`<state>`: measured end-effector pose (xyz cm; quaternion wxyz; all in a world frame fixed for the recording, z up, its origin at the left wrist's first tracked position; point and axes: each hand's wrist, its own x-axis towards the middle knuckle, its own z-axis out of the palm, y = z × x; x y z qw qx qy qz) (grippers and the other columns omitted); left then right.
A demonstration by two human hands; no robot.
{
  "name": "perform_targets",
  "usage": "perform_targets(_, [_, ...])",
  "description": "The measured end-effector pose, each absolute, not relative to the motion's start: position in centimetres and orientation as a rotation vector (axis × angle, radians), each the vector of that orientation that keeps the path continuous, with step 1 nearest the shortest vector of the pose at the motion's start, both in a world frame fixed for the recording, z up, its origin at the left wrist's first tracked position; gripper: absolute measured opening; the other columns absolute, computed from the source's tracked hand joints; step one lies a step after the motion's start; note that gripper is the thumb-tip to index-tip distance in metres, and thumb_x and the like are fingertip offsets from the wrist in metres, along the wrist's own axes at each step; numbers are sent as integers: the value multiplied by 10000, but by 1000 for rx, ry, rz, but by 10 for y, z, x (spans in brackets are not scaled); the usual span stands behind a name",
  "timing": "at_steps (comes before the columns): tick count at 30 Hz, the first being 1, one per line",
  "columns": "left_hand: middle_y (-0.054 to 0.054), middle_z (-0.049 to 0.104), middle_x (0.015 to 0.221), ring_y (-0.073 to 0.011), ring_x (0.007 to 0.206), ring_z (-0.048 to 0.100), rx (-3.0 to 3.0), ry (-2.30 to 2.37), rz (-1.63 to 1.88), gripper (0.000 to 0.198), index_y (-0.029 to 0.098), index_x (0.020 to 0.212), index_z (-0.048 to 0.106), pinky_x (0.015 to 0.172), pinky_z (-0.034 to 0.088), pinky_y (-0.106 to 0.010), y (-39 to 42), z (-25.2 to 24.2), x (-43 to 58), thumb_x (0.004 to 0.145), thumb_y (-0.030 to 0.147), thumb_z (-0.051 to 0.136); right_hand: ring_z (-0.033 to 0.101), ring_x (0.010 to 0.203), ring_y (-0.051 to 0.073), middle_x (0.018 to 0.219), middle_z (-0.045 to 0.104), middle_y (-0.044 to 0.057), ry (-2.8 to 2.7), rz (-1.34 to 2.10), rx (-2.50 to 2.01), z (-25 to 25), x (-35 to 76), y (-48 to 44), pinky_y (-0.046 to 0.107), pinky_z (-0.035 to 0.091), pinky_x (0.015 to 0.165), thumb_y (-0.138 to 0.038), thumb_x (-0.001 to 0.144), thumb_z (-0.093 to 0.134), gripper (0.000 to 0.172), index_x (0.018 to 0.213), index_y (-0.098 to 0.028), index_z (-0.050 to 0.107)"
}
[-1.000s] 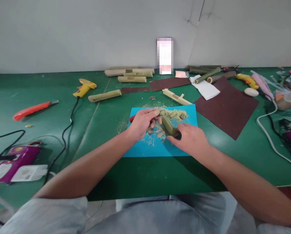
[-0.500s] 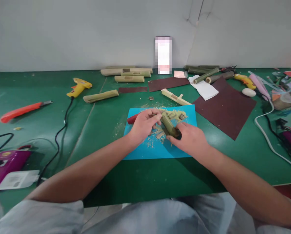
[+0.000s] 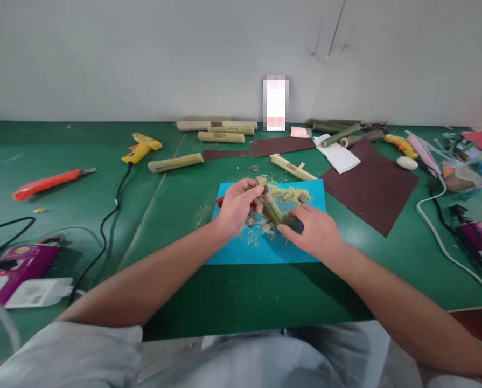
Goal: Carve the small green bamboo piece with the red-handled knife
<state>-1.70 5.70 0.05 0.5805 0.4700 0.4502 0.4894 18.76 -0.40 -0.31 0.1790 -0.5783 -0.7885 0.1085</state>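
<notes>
A green bamboo tube (image 3: 273, 210) lies slantwise over a blue sheet (image 3: 232, 253), between my hands. My left hand (image 3: 237, 209) is closed at the tube's far end, pinching a small dark brown scrap (image 3: 265, 189) that looks like sandpaper. My right hand (image 3: 319, 229) is at the near end, thumb and fingers apart, with the thumb tip by the tube. Pale bamboo dust (image 3: 291, 195) and shavings are scattered on the sheet. A red object (image 3: 220, 201) shows partly behind my left hand.
Cut bamboo pieces (image 3: 221, 137) lie along the wall. Brown sheets (image 3: 376, 186) and a white paper (image 3: 340, 153) are beyond my right hand. To the left are a yellow glue gun (image 3: 141, 149), an orange utility knife (image 3: 49, 185) and a purple power strip (image 3: 30, 269); cords cross both sides.
My right hand's fingers have parted at the tube's near end, where a dark scrap showed before. A brown scrap now shows in my left fingers. The whole view has shifted slightly.
</notes>
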Motion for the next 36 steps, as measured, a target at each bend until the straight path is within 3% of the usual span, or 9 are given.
perform_targets(9, [-13,643,621,-87,526,509,1105,1037,1221,146,169,757,666,498,362,-222,63,-7,-22,783,280,759,653,913,206,1112,704,88,-2221,379,-1630,3,188,30,339,487,812,-293,956,586,198,1089,-182,680])
perform_targets(12, [-35,696,696,-81,507,510,1080,1002,1227,159,167,743,657,493,365,-229,66,-7,-23,783,277,764,649,1051,243,1187,677,126,-2382,262,-1572,5,187,52,356,503,849,-160,937,524,291,1192,-146,662])
perform_targets(15, [-44,722,758,-65,482,506,1021,1001,1253,162,160,739,637,472,347,-225,68,-6,-23,769,252,767,572,1250,298,1339,605,174,-2632,41,-1372,4,185,80,407,483,992,-77,889,546,476,1363,-98,578])
perform_targets(18, [-33,728,761,-63,471,501,959,1011,1302,167,160,866,666,460,331,-216,71,-4,-24,751,228,766,485,1363,339,1508,485,212,-2789,-194,-1169,1,183,106,475,439,1082,-85,891,582,627,1503,-112,451])
perform_targets(21, [-19,707,719,-71,498,507,941,1015,1345,240,157,977,685,461,312,-207,73,-5,-26,758,228,754,441,1416,316,1587,421,170,-2908,-360,-896,3,178,122,510,408,1112,-74,961,477,583,1527,-199,423])
perform_targets(25, [31,604,599,-71,479,457,957,995,1431,190,168,940,649,471,306,-206,75,-5,-29,775,217,727,475,1364,268,1489,522,132,-3013,-378,-668,14,166,130,502,394,1098,-153,1066,343,447,1468,-252,511])
perform_targets(30, [28,612,663,-64,471,440,942,996,1472,186,184,950,607,475,328,-213,74,0,-30,774,195,669,494,1272,251,1378,604,111,-3085,-433,-481,23,156,134,488,376,1070,-267,1113,270,435,1354,-251,632])
perform_targets(36, [15,637,737,-53,473,436,967,985,1520,137,186,901,612,455,344,-218,73,6,-29,781,193,679,526,1260,228,1465,569,95,-3162,-397,-367,21,162,131,462,357,1113,-226,1110,244,475,1466,-252,556])
